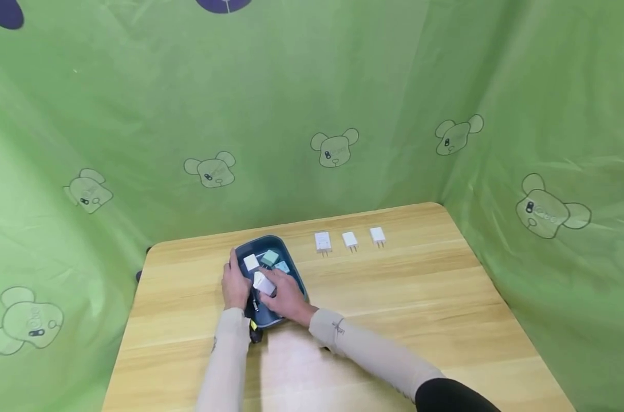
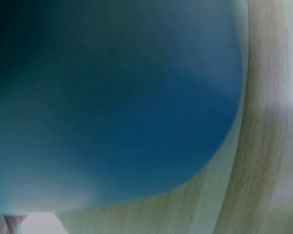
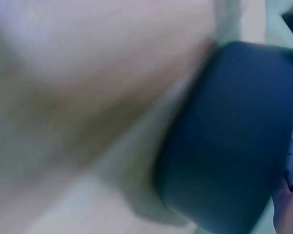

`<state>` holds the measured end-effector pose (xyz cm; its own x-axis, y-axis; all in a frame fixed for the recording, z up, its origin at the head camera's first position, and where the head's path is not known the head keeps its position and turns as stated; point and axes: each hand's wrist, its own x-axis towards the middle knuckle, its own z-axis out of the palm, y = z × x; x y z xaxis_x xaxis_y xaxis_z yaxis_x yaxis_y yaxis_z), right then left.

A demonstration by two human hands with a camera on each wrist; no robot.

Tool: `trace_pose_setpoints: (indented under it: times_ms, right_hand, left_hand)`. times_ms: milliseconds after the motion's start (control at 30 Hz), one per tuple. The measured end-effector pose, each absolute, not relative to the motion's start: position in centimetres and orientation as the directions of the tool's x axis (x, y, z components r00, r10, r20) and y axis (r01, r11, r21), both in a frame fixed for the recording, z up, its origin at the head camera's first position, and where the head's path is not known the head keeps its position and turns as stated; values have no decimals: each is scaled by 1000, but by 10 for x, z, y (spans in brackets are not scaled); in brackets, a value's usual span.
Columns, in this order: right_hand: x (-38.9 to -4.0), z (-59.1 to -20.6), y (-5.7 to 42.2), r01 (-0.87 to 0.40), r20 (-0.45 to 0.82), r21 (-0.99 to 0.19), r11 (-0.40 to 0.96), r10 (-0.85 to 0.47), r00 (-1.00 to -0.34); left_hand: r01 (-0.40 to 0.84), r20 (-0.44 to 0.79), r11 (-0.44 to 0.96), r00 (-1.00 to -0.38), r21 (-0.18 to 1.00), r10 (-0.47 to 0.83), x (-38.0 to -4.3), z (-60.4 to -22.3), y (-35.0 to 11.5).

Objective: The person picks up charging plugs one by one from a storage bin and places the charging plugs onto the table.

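My right hand (image 1: 290, 296) grips a white charger (image 1: 264, 283) over the near half of a dark blue bin (image 1: 297, 278). At the bin's left side is my left hand (image 1: 235, 288), its fingers along the outer wall and its thumb over the rim. Inside the bin lie a white charger block (image 1: 251, 262), a green one (image 1: 269, 258) and a light blue one (image 1: 282, 266). The bin's blue wall (image 2: 151, 122) fills most of the left wrist view. In the right wrist view, a little of the right hand (image 3: 289, 212) shows at the edge, beside the bin.
Three white plug chargers lie in a row right of the bin: the left one (image 1: 322, 241), the middle one (image 1: 350, 239) and the right one (image 1: 377, 234), prongs toward me. The wooden table (image 1: 394, 309) backs onto a green curtain (image 1: 374, 86). A black object (image 1: 256, 334) sits by the left wrist.
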<state>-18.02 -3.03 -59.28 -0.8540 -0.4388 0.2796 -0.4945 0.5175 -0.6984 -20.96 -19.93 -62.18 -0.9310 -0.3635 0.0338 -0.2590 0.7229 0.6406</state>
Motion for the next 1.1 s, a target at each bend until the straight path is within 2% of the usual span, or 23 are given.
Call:
trace_pose_setpoints:
  times_ms: [333, 600, 1100]
  right_hand:
    - [-203, -552, -2, -483, 296, -752, 448, -425, -855]
    - [-221, -542, 23, -438, 211, -708, 554, -427, -880]
    - [-249, -547, 73, -273, 82, -691, 669, -302, -950]
  left_hand:
    - [-286, -15, 701, -930, 654, -366, -209, -619, -200]
    - [-300, -41, 698, -931, 650, -362, -209, -619, -201]
    - [-302, -49, 698, -932, 649, -358, -208, -617, -197]
